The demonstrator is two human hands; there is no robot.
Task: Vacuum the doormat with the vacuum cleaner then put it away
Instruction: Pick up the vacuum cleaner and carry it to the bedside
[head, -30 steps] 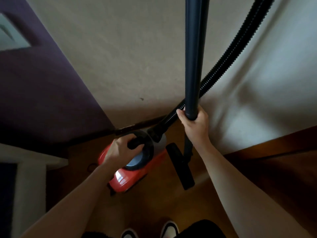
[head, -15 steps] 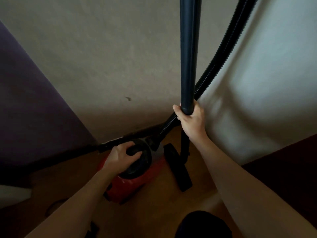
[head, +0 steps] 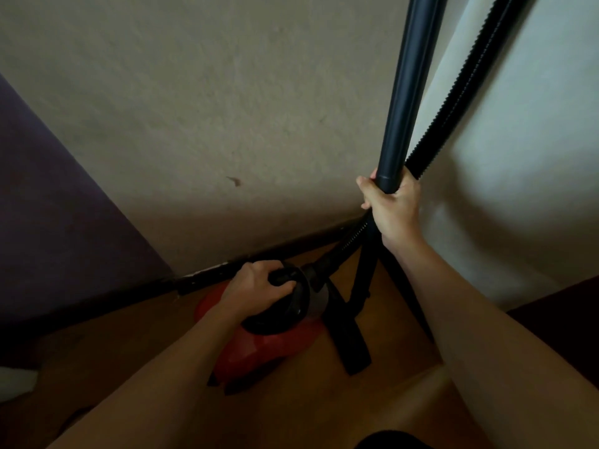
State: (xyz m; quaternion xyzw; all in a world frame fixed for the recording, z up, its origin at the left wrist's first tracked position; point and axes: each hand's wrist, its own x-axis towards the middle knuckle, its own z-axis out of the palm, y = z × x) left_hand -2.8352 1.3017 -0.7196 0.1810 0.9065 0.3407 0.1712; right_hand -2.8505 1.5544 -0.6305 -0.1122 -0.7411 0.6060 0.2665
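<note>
Beside the wall, left hand (head: 259, 288) grips vacuum handle (head: 283, 277), right hand (head: 390, 205) wand (head: 408, 92).

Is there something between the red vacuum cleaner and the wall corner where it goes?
Nothing visible. The vacuum cleaner sits near the baseboard, left hand on its handle, right hand holding the wand.

dim indoor scene, soft light on the right wall (head: 518, 157), deep shadow lower left, wide-angle bending at edges
</note>
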